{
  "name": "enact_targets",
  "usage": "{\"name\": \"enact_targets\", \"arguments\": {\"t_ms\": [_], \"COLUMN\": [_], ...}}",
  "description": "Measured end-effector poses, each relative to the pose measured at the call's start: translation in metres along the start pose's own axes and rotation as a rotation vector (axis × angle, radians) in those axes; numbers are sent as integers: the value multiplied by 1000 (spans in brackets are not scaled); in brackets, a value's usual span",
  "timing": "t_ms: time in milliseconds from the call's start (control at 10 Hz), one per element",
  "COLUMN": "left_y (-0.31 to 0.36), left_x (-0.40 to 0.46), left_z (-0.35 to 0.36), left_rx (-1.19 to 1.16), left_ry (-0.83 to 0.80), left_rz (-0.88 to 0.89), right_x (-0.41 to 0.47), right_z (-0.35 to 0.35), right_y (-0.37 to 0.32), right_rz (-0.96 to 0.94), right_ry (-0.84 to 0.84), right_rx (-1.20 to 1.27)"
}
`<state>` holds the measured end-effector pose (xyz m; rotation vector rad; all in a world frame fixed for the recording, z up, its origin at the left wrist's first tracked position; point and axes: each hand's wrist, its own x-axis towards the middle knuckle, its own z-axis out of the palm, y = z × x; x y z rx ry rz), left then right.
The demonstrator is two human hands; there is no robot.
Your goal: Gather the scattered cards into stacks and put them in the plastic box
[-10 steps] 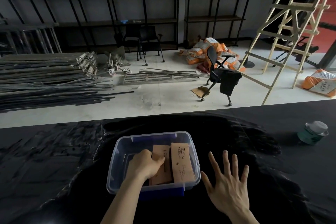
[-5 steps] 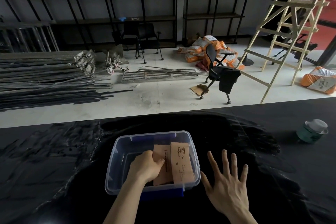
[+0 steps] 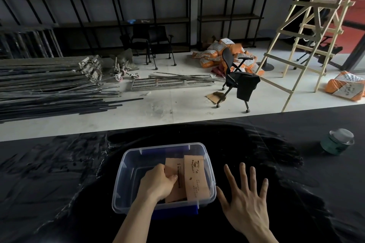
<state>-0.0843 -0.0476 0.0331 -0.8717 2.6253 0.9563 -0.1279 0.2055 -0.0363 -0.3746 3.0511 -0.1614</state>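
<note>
Spanning the whole near part of the view, a black table (image 3: pixel 59 183) with a glossy, streaked surface carries everything at hand; beyond its far edge lies a pale floor with a heap of long metal bars (image 3: pixel 49 89) at left, a wooden ladder (image 3: pixel 308 35) at right, orange sacks (image 3: pixel 221 53) and a black office chair (image 3: pixel 237 81) between. On the table, centre front, sits the clear plastic box (image 3: pixel 126 165), open-topped, with a blue piece showing under its near edge. Left hand (image 3: pixel 158 183) reaches down inside the box, fingers curled together and clamped on the left stack of brown cards (image 3: pixel 173 165), thumb lying across its face. That stack leans slightly, its lower part hidden by the hand. Just beside it, touching or overlapping along one edge, a second brown card stack (image 3: pixel 195 177) with dark printing lies against the box's right side. Right hand (image 3: pixel 245 203) rests flat on the table just right of the box, palm down, fingers spread wide apart, holding nothing; thumb tip near the box's corner. Well apart, far right, a small green jar with a pale lid (image 3: pixel 335 142) stands on the table.
</note>
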Motion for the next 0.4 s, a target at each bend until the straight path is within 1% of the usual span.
{"name": "enact_targets", "arguments": {"t_ms": [100,200,300,400], "left_y": [0,-2,-5,-12], "left_x": [-3,-6,-15,-24], "left_z": [-2,-6,-17,-28], "left_rx": [32,54,99,71], "left_ry": [-8,-16,21,125], "left_rz": [12,21,30,58], "right_x": [0,0,3,9], "right_z": [-1,-2,-4,-10], "right_y": [0,0,1,1], "right_rz": [-5,8,25,40], "right_ry": [-27,-11,-95,-157], "right_rx": [7,6,-28,30]}}
